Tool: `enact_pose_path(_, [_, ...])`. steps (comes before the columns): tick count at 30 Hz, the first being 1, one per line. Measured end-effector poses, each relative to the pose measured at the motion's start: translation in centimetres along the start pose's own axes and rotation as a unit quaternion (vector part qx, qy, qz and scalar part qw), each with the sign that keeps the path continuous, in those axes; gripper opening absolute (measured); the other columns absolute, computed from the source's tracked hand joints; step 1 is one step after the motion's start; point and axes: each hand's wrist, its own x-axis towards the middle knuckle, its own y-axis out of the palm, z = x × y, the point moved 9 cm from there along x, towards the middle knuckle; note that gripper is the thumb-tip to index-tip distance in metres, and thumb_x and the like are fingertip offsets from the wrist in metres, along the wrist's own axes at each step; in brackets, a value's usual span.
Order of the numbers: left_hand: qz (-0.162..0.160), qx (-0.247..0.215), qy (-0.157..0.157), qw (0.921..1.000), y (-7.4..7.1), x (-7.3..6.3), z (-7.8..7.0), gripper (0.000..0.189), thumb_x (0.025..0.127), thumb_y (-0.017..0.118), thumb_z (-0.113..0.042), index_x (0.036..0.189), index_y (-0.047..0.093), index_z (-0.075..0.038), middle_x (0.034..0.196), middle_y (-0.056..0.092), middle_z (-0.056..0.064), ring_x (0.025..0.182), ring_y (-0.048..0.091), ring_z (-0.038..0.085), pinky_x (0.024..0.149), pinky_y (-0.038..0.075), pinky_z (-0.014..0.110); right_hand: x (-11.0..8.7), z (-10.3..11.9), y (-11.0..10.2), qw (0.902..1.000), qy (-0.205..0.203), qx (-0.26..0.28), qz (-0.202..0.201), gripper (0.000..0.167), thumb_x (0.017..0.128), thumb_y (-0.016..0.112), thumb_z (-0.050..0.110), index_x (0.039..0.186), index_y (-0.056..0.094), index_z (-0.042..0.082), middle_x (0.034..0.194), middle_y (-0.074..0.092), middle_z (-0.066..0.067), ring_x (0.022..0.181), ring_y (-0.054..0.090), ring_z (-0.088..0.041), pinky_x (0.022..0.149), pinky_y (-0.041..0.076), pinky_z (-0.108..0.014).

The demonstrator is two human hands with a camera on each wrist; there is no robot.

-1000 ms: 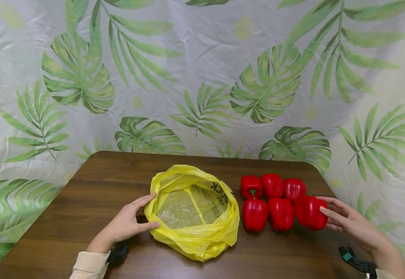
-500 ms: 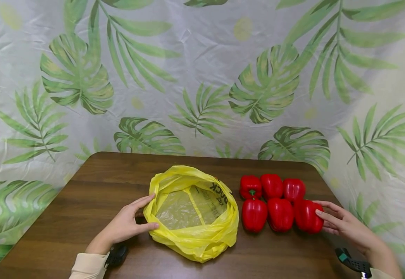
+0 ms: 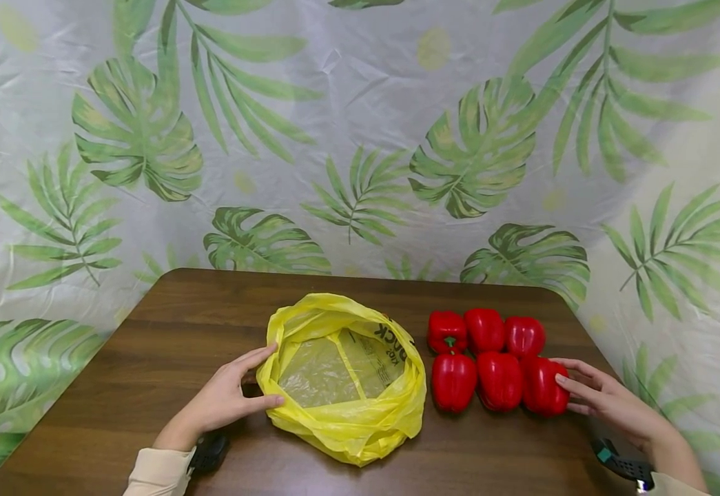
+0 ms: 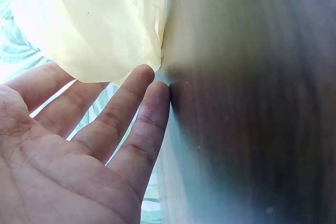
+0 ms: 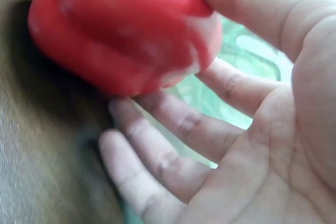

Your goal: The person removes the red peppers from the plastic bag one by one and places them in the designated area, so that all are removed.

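Observation:
A yellow plastic bag (image 3: 360,441) stands on the table with its mouth spread wide and rim rolled outward. My left hand (image 3: 226,396) rests against the bag's left side, thumb at the near rim and the other fingers nearly straight along it. In the left wrist view the fingertips (image 4: 142,73) meet the bag's lower edge. At the right, my right hand (image 3: 610,403) holds a red bell pepper (image 3: 544,387) by its right side, thumb in front and fingers behind. This pepper (image 5: 126,30) sits close over the table at the right end of the front row.
Several more red bell peppers stand in two rows between bag and right hand, including one with a green stem (image 3: 446,331) and a front-row pepper (image 3: 499,381). The brown wooden table (image 3: 118,386) has rounded far corners. A leaf-patterned curtain (image 3: 360,138) hangs behind it.
My right hand has moved left and slightly down with the pepper, bringing it level with the front row, beside its neighbour. The left hand and the bag have stayed put.

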Motion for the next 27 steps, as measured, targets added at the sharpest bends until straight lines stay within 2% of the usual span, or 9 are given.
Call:
enact_pose_path(11, [0.0, 0.002, -0.001, 1.0, 0.1, -0.1, 0.0, 0.094, 0.09, 0.088, -0.045, 0.163, 0.045, -0.005, 0.167, 0.047, 0.019, 0.146, 0.054, 0.042, 0.103, 0.061, 0.041, 0.0, -0.3, 0.1, 0.9993, -0.029, 0.022, 0.009, 0.031, 0.118, 0.039, 0.025, 0.144, 0.052, 0.036, 0.132, 0.059, 0.031, 0.12, 0.063, 0.005, 0.097, 0.057, -0.019])
enact_pose_path(16, [0.001, 0.001, 0.002, 1.0, 0.2, 0.0, -0.1, 0.094, 0.089, 0.088, -0.045, 0.163, 0.045, -0.004, 0.167, 0.047, 0.019, 0.146, 0.054, 0.042, 0.103, 0.061, 0.041, -0.1, -0.3, 0.3, 0.9963, -0.054, 0.054, 0.039, 0.035, 0.119, 0.035, 0.021, 0.141, 0.053, 0.04, 0.135, 0.061, 0.03, 0.122, 0.063, 0.006, 0.097, 0.056, -0.018])
enact_pose_path(19, [0.002, 0.002, 0.003, 1.0, 0.2, 0.2, -0.3, 0.094, 0.09, 0.088, -0.045, 0.162, 0.046, -0.004, 0.167, 0.048, 0.019, 0.146, 0.054, 0.042, 0.103, 0.061, 0.04, -0.3, 0.0, 0.5, 0.9873, -0.088, 0.106, 0.079, 0.042, 0.119, 0.03, 0.015, 0.142, 0.055, 0.039, 0.14, 0.063, 0.028, 0.126, 0.063, 0.006, 0.1, 0.055, -0.016])
enact_pose_path(24, [0.001, 0.003, 0.008, 1.0, 0.1, 0.5, -0.5, 0.093, 0.089, 0.088, -0.045, 0.162, 0.046, -0.004, 0.166, 0.048, 0.019, 0.146, 0.054, 0.041, 0.103, 0.061, 0.04, -0.6, 0.4, 1.1, 0.96, -0.148, 0.19, 0.143, 0.051, 0.118, 0.024, 0.005, 0.148, 0.056, 0.032, 0.147, 0.063, 0.022, 0.132, 0.062, 0.003, 0.107, 0.053, -0.016])
enact_pose_path(27, [0.002, 0.004, 0.011, 0.9999, 0.1, 0.5, -0.5, 0.093, 0.09, 0.088, -0.045, 0.162, 0.046, -0.003, 0.166, 0.048, 0.019, 0.147, 0.053, 0.041, 0.103, 0.061, 0.041, -0.6, 0.3, 1.3, 0.9512, -0.157, 0.213, 0.159, 0.052, 0.117, 0.024, 0.004, 0.148, 0.057, 0.03, 0.147, 0.063, 0.02, 0.133, 0.062, 0.001, 0.109, 0.052, -0.016])
